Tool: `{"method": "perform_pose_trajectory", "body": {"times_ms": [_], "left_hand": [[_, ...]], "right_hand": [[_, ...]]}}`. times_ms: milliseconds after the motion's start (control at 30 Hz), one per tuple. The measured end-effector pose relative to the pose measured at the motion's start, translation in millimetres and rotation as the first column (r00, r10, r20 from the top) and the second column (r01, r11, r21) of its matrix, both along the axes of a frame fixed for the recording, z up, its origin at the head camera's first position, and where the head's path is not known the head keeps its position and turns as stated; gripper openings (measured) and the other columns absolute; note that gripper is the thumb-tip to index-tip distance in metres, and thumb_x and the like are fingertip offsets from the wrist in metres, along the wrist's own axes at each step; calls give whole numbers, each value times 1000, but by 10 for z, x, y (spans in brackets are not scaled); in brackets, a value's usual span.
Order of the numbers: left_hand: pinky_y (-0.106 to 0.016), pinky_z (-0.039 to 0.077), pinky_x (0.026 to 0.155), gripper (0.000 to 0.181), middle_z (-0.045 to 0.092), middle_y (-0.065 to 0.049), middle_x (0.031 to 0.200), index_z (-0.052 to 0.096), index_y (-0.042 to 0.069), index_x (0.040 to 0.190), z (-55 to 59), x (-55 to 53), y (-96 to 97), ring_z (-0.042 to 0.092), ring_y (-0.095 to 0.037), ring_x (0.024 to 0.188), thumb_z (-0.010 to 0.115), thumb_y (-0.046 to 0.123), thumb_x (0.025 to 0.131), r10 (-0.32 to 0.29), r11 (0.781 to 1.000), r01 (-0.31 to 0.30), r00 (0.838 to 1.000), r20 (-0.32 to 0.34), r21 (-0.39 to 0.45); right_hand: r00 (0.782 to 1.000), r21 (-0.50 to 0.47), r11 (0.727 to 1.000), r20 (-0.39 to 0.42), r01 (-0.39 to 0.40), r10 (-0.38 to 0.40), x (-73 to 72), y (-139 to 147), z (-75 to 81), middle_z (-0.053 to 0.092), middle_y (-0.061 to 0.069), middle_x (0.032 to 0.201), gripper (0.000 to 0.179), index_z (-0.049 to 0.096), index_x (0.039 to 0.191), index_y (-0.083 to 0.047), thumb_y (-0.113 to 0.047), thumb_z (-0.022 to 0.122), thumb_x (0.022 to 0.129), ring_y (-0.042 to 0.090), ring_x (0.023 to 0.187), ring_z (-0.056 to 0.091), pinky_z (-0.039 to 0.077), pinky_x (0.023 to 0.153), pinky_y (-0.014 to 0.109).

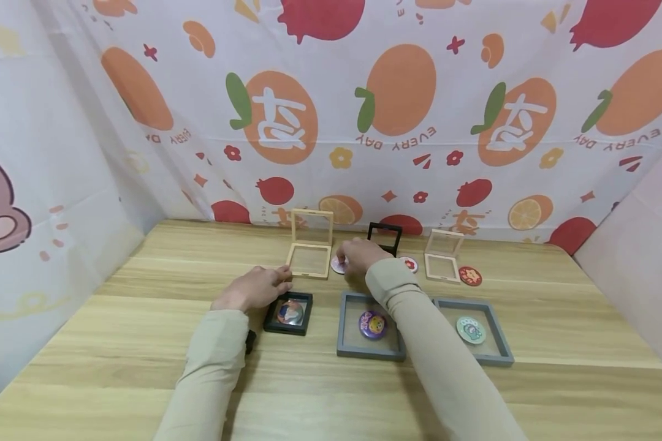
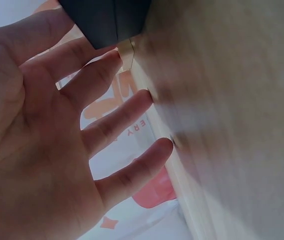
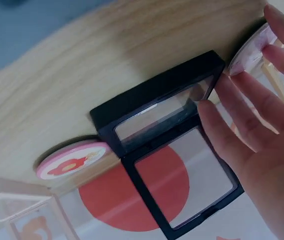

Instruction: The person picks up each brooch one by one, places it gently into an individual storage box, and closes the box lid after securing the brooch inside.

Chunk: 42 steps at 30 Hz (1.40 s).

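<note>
Two fingers [image 3: 279,56] of my right hand [image 1: 360,254], thumb and forefinger, pinch rim of round pale-pink badge [image 3: 250,51], far middle of wooden surface [image 1: 309,398], between unfolded pale-wood frame [image 1: 309,275] on left and unfolded black plastic frame [image 3: 154,89] on right. My left hand [image 1: 254,288]: fingers loosely spread, gripping nothing, just beyond square black frame [image 1: 285,329]; cannot tell if touching. Nearer right: grey rectangular frame [image 1: 371,354] with purple badge [image 1: 373,324], another grey frame [image 1: 500,332] with mint-green badge [image 1: 471,330].

Bright head view, soft shadows on the table [image 1: 116,343]; wrist views dimmer, hazier.
</note>
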<state>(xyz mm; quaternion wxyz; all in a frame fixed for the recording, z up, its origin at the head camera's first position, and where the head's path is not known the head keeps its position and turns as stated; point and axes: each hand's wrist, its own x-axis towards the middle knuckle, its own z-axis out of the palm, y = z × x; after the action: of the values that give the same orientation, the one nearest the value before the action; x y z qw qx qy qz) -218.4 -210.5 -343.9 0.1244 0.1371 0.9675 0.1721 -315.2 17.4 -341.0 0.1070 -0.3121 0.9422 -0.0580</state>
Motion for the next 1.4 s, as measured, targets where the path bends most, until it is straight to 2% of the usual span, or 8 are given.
{"method": "perform_pose_trajectory", "body": {"times_ms": [200,333,533,733,1067,1400], "left_hand": [[-62,36,109,45,42,-18,156,53,0,145,-25,-10,-18,38,-46,140,49,24,108,-1,1000,1,1000,-9,-1],[-62,36,109,45,41,-16,157,53,1,146,-32,-20,-5,37,-45,141,48,25,108,11,1000,-11,1000,-4,-2],[-64,32,111,46,38,-15,158,51,1,147,-30,-26,15,34,-47,142,47,25,109,16,1000,-16,1000,13,1],[-62,33,111,45,39,-15,157,52,0,146,-13,-20,24,36,-46,141,48,25,108,16,1000,-16,1000,6,-6],[-62,35,109,45,41,-15,156,54,1,145,-7,-1,17,37,-47,141,50,26,108,34,999,-34,999,8,-20],[-61,37,109,44,43,-16,155,56,1,143,-4,-4,17,39,-46,139,51,26,107,26,1000,-26,1000,-5,-18]], "right_hand": [[996,14,999,-76,-41,42,18,-46,-18,70,8,103,11,73,101,-8,-1,68,94,24,92,62,52,84,40],[995,20,999,-88,-48,50,8,-44,-22,68,8,101,6,71,100,-8,-4,67,96,24,91,60,51,82,41],[998,9,1000,-49,-27,28,-19,19,-17,69,11,112,22,69,113,-6,-5,72,92,24,96,62,53,85,41],[999,-6,1000,-45,-11,11,-46,57,-25,68,11,110,31,68,117,-5,-8,77,87,23,92,61,52,81,42],[998,-34,999,-70,-9,7,-27,-10,-10,68,8,110,32,69,115,-7,-11,79,85,23,94,61,53,81,44],[996,-42,999,-89,-29,25,-18,-59,-1,68,4,104,30,70,114,-8,-14,80,86,19,90,60,52,78,40]]}}
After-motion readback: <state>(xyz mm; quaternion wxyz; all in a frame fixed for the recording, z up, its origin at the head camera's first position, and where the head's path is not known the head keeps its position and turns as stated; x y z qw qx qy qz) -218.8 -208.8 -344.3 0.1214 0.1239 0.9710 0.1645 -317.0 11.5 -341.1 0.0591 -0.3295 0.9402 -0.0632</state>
